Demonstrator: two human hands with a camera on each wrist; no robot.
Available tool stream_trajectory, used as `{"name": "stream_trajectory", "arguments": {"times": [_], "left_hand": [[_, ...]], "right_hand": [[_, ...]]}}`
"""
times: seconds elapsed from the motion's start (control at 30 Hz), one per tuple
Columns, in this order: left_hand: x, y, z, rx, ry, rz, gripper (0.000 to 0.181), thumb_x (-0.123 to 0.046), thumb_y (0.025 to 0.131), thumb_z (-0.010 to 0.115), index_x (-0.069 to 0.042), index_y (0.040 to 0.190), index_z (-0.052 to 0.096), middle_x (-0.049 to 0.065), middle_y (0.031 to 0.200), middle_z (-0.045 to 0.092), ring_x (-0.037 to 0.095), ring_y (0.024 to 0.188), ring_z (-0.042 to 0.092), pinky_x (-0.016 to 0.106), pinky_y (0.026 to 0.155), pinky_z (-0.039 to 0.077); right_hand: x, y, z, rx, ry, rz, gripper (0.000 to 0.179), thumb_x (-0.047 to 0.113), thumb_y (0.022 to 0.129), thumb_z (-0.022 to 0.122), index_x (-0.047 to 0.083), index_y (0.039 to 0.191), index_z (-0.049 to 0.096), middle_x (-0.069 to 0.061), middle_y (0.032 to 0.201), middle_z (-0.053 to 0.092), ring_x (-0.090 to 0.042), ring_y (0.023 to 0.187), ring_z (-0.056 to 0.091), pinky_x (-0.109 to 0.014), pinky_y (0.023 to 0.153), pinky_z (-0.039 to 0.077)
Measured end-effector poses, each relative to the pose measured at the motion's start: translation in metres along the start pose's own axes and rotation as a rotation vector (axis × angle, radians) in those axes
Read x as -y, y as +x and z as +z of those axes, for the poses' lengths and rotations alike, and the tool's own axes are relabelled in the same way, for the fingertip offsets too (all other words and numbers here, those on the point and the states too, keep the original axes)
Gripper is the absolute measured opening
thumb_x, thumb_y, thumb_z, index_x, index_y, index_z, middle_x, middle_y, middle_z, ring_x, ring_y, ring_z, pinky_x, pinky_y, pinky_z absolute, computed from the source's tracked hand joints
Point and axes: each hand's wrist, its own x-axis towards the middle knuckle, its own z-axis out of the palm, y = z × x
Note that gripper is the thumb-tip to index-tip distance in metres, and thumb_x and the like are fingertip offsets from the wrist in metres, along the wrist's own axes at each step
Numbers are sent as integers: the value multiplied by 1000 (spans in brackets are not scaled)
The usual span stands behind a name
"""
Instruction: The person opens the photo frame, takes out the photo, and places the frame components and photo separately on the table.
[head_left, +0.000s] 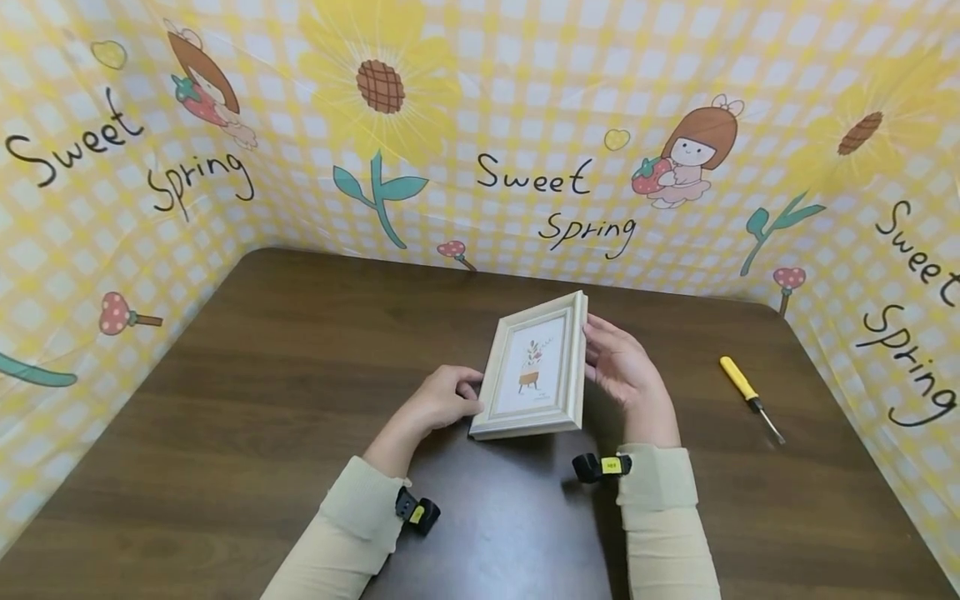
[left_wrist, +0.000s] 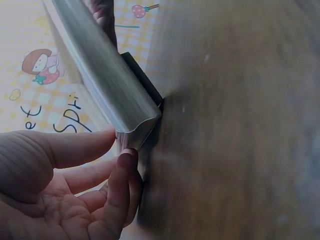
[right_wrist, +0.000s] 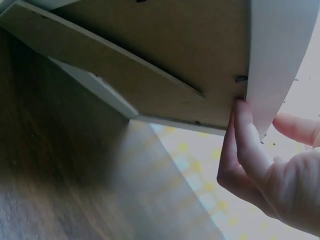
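Yellow-checked cloth [head_left: 525,83]: hangs to the left of, behind and to the right of the picture frame [head_left: 576,375], printed with sunflowers, strawberries and the words "Sweet Spring".
Surface [head_left: 300,333]: dark brown wood grain, spreading under the picture frame and out to both sides of it, with a bright sheen in front.
Left sleeve [head_left: 330,542]: pale and cuffed, in front and to the left of the picture frame.
Left wrist camera [head_left: 424,515]: black with a yellow label, at that cuff, on the near left of the picture frame.
Left hand [head_left: 442,400]: at the lower left corner of the picture frame, pinching it between thumb and fingers.
Picture frame: cream, moulded, tilted, held between both hands; whether its bottom edge touches the surface, I cannot tell.
Print [head_left: 529,377]: inside the picture frame, a plant in an orange-brown pot on legs.
Backing board [right_wrist: 215,55]: brown, on the rear of the picture frame, with a flat strip [right_wrist: 65,47] slanting across it and a small dark tab [right_wrist: 241,78] near one edge.
Right wrist camera [head_left: 588,468]: black, yellow-labelled, in front of the picture frame's right side.
Right hand [head_left: 628,367]: holding the right edge of the picture frame, fingers reaching round to the rear.
Right sleeve [head_left: 663,533]: pale, on the near right of the picture frame.
Screwdriver [head_left: 742,386]: yellow-handled, lying well to the right of the picture frame, its metal tip toward the near side.
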Motion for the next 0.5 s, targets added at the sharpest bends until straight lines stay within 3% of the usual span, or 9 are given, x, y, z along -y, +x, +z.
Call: {"name": "stream_trajectory", "arguments": {"times": [0.27,0.5], "left_hand": [[1,3,1,-1,-19,6,43,1,86,68,3,129,61,8,82,67,13,69,53,22,61,41],[3,2,-3,30,-34,10,39,-3,91,63,3,129,61,11,88,69,14,70,57,23,60,43]], "right_hand": [[5,2,14,5,6,-32,55,8,105,43,4,156,22,3,111,65,-9,100,63,-23,80,55],[6,1,25,-8,31,-51,57,1,103,43,4,156,23,2,109,67,-10,97,66,-23,80,55]]}}
